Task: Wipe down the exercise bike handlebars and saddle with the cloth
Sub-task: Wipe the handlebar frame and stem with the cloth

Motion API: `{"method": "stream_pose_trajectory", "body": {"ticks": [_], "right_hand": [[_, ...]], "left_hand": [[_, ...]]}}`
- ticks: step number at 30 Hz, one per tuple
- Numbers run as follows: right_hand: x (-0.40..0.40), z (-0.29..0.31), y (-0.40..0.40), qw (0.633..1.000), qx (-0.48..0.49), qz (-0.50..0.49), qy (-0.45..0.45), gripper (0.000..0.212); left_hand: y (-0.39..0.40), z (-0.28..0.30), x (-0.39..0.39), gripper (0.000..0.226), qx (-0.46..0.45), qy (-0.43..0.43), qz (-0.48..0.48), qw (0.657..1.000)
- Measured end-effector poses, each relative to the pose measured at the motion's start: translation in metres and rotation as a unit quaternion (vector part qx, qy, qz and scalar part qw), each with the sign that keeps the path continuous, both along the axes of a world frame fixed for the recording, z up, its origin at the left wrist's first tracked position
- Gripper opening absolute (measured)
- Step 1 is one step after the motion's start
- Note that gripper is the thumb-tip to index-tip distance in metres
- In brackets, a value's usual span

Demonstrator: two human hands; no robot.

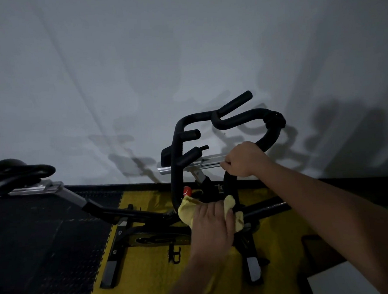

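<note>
Nearest the camera, the left hand [212, 223] lies over the yellow cloth [185, 212], its fingers [217, 208] curled down onto the fabric and pressing it against the near bar of the black handlebars [174, 161]. The cloth bunches out on both sides of the hand, with one lobe at the lower bend of the left handlebar tube and another on the right beside the upright post. Lighting is dim, so whether the thumb wraps under the bar cannot be told.

Beyond it, the right hand [242, 159] grips the right handlebar loop, fingers closed round the tube just above the silver slide rail [189, 166]. The right forearm crosses the frame from the lower right corner.

A small red knob [187, 191] sits on the frame just above the cloth. The bike frame [133, 215] runs left from there to the black saddle [19, 172], which stands well apart from both hands at the left edge of the view, untouched.

The bike stands on a yellow floor mat [148, 272], bordered on the left by black textured matting [42, 242]. A pale wall [137, 59] rises behind, carrying the handlebars' shadows.
</note>
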State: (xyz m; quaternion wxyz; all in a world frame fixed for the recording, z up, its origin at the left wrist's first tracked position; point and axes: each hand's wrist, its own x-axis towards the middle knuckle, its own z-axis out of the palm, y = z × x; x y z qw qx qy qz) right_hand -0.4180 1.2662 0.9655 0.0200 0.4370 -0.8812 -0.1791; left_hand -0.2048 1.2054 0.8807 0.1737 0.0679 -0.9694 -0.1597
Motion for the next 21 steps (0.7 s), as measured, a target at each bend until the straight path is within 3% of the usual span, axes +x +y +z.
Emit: {"method": "stream_pose_trajectory", "body": {"ticks": [7, 11, 18, 21], "right_hand": [[0.007, -0.001, -0.001, 1.000, -0.002, -0.002, 0.002, 0.059], [0.007, -0.001, -0.006, 1.000, 0.015, -0.008, 0.011, 0.061], [0.003, -0.004, -0.007, 0.999, 0.044, -0.006, 0.031, 0.062], [0.004, -0.003, -0.007, 0.998, 0.046, -0.016, 0.033, 0.062]], "left_hand": [[-0.093, 0.008, -0.013, 0.051, -0.094, -0.055, -0.161, 0.981], [-0.111, 0.012, -0.037, 0.049, -0.211, -0.048, -0.228, 0.949], [-0.086, -0.002, -0.033, 0.053, -0.147, -0.034, -0.124, 0.981], [-0.052, -0.002, -0.022, 0.046, -0.096, -0.024, -0.008, 0.995]]}}
